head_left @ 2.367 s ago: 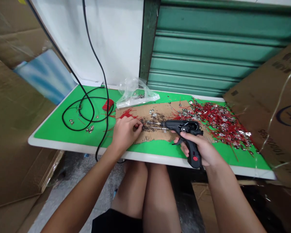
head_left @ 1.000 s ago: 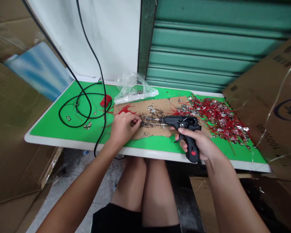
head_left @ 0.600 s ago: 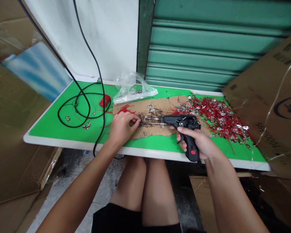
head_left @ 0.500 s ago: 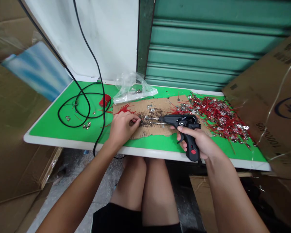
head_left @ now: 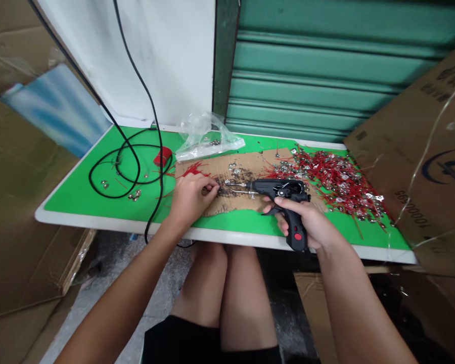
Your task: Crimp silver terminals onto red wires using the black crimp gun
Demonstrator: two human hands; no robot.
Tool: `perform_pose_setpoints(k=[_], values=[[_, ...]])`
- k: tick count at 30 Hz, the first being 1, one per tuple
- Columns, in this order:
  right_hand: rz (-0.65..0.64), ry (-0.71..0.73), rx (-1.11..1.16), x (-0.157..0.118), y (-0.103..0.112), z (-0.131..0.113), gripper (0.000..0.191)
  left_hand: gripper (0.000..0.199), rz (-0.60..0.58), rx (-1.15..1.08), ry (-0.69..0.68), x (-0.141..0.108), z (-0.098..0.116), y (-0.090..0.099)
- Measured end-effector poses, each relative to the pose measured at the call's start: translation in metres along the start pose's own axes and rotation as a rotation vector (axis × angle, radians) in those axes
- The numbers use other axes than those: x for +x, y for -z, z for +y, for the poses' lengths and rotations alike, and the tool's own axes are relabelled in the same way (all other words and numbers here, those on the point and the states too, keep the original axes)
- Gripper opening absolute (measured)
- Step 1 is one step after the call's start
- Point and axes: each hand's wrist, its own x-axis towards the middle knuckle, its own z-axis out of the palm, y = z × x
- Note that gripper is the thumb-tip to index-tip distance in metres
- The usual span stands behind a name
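Observation:
My right hand [head_left: 298, 217] is wrapped round the grip of a black soldering gun [head_left: 293, 207], whose metal tip points left over a cardboard sheet [head_left: 246, 202]. In front of that tip, my left hand [head_left: 191, 198] is closed in a pinch; what its fingers hold is too small to make out. A small metal piece [head_left: 228, 182] is at the tip, near my left fingertips. Dark specks and several metal pieces [head_left: 232, 167] lie on the cardboard. Behind my left hand are loose red wires [head_left: 195, 169].
A large pile of red wires with metal pieces [head_left: 341, 182] covers the table's right side. A clear plastic bag [head_left: 208, 144] lies at the back. On the left are a red bundle [head_left: 162, 156], a looped black cable [head_left: 139, 164] and several metal pieces [head_left: 135, 195].
The trigger lever under the gun now stands further forward, and the fingers of my right hand have loosened a little. My left hand keeps its pinch. The whole view has shifted slightly.

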Motion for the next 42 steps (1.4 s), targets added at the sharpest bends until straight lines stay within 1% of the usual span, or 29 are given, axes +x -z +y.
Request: perform_pose_setpoints(k=[11,18,20,22,26,33,38,42], values=[[-0.028,-0.021,0.058,0.004,0.000,-0.001,0.022,0.011,0.008,0.007,0.003,0.000,-0.001,-0.001],[-0.028,-0.055,0.121,0.002,0.002,-0.001,0.022,0.012,-0.006,0.030,-0.013,0.000,0.001,0.000],[-0.040,-0.020,0.183,0.001,0.005,-0.001,0.022,0.011,-0.009,0.033,-0.011,0.000,0.001,0.000],[-0.043,0.053,0.247,0.000,0.008,-0.001,0.023,0.011,-0.007,0.039,-0.012,0.000,0.002,0.000],[-0.002,0.206,0.287,0.001,0.017,0.004,0.027,0.010,0.005,0.059,-0.011,0.000,0.004,-0.001],[-0.031,0.239,0.450,0.009,0.028,0.012,0.027,0.011,-0.015,0.061,-0.006,-0.001,0.005,-0.002],[-0.060,0.260,0.554,0.006,0.028,0.011,0.025,0.011,0.028,0.078,-0.043,-0.002,0.004,-0.002],[-0.139,0.259,0.631,0.004,0.029,0.013,0.022,0.011,0.038,0.082,-0.068,-0.002,0.001,-0.003]])
